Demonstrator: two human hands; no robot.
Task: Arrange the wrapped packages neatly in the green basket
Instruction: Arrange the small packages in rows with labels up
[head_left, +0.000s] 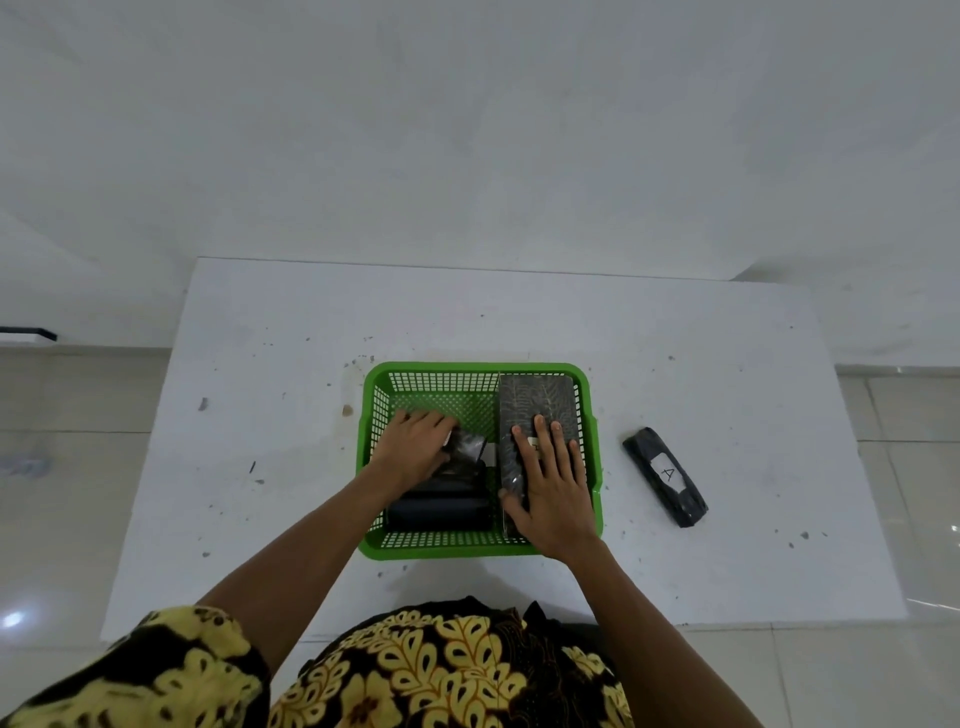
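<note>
A green mesh basket (375, 395) stands on the white table. A long dark patterned package (537, 400) fills its right side, and my right hand (550, 486) lies flat on it with fingers spread. On the left side, my left hand (415, 444) grips a small dark crinkled package (467, 449). A dark roll-shaped package (439, 512) lies in the basket's near left part, just below that hand. Outside the basket, to its right, a dark wrapped package (665, 475) with a white label marked "A" lies on the table.
The white table (260, 415) has small marks and stains. Its far edge meets a white wall. Tiled floor shows on both sides. My patterned yellow and black clothing fills the bottom of the view.
</note>
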